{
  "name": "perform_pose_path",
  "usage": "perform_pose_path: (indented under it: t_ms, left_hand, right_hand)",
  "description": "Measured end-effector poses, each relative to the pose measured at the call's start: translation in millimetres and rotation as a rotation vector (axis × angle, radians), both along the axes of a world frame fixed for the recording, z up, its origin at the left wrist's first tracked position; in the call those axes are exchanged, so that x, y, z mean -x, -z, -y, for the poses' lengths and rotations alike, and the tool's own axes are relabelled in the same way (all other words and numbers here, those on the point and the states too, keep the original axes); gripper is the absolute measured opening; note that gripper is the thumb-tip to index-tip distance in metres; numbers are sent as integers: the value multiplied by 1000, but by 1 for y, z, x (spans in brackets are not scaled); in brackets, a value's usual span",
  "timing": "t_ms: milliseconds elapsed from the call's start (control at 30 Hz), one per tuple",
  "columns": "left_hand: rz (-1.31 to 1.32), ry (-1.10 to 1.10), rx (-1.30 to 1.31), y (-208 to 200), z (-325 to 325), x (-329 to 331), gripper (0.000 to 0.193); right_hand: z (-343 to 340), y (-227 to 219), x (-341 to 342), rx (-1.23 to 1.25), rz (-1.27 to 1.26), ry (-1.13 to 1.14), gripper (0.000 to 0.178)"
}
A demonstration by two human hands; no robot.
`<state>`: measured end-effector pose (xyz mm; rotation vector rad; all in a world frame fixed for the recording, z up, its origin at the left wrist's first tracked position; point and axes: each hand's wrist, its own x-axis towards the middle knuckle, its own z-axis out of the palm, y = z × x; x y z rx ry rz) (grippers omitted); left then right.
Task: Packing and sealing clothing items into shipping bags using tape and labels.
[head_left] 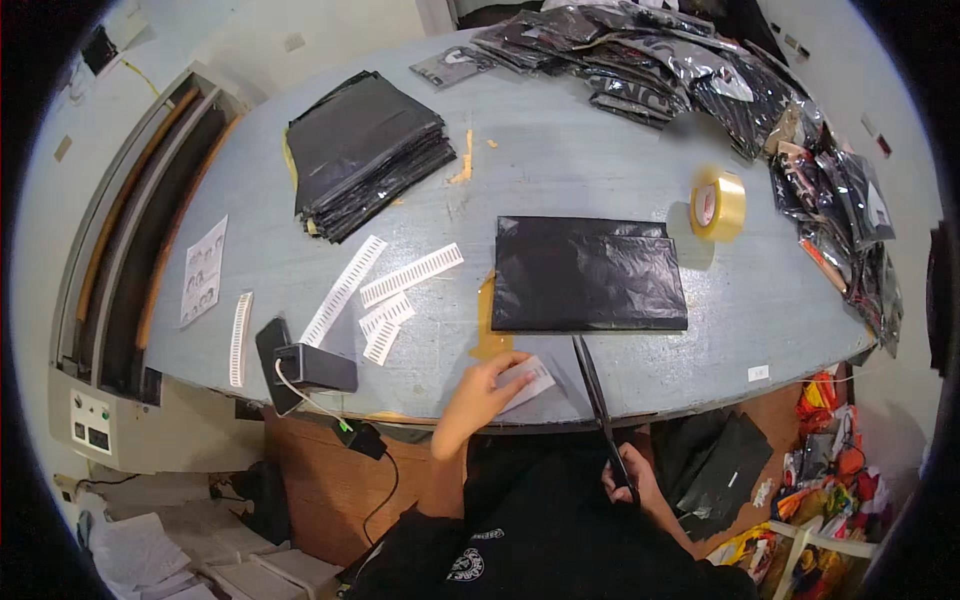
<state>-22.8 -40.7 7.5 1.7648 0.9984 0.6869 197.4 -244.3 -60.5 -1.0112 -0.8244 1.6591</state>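
My left hand (478,402) is closed on a small white paper label (535,378) at the table's near edge, its thumb and fingers pinching the left part. My right hand (632,472) grips a pair of long black scissors (592,385) below that edge. The scissors point away from me over the tabletop, to the right of the label, and look closed. Just beyond their tip lies a flat, shiny black plastic bag (588,275). White strips of printed labels (412,274) are spread to the left of it.
A thick stack of black bags (365,150) sits at the far left, and a roll of yellowish tape (718,207) stands at the right. Wrapped garments (640,65) pile along the far and right edges. A black box with a cable (318,368) is near the front left.
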Motion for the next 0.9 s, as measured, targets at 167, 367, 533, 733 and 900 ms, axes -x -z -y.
perform_pose_path:
  t_ms: [167,367,533,733,900]
  left_hand:
    - [55,161,264,-11,-23,-31,24]
    - [-12,231,425,-1,-32,-35,23]
    - [-217,327,490,-10,-36,-40,23]
    - [7,406,557,4,-39,-37,17]
    - [18,479,545,3,-40,-37,20]
  right_hand:
    - [4,5,-6,5,-55,-37,60]
    - [6,-5,-16,48,124,-116,62]
    - [3,-11,-24,47,178,-114,61]
    - [-5,-17,-37,42,194,-146,59]
    - [-5,-14,-40,42,177,-138,58]
